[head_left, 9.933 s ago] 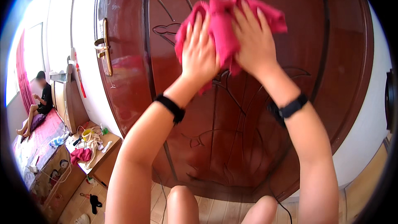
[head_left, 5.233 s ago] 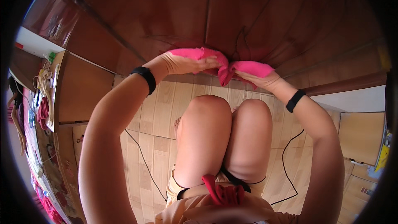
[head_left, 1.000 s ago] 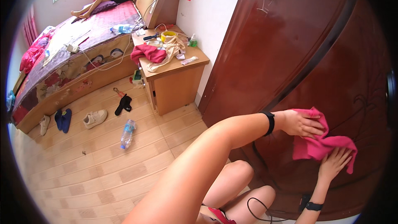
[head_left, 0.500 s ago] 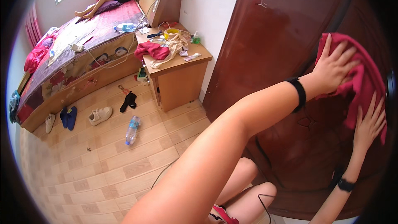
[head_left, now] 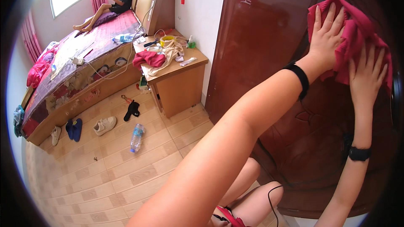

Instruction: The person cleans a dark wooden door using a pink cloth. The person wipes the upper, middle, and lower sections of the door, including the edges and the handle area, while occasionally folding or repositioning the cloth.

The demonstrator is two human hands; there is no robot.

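A crumpled dark-pink cloth (head_left: 357, 25) lies against the glossy dark red-brown door (head_left: 261, 50) at the right. Over its left part, my left hand (head_left: 328, 38) is spread flat, fingers pointing up and pressing the cloth to the door. Lower and further right, my right hand (head_left: 367, 75) rests on the cloth's lower part, its fingers also stretched apart. Both hands are open, and neither is wrapped round the cloth. Each wrist wears a black band.
Left of the door stands a wooden bedside cabinet (head_left: 181, 94) with cloths, yellow tape (head_left: 167, 40) and a green bottle (head_left: 191, 42) on top. A plastic bottle (head_left: 137, 138), shoes (head_left: 104, 125) and blue slippers (head_left: 74, 130) lie on the floor. Another person (head_left: 122, 0) sits on the bed (head_left: 118, 23).
Both hands and the cloth have moved up the door, the right hand most of all, coming closer to the left. The whole view has shifted slightly.
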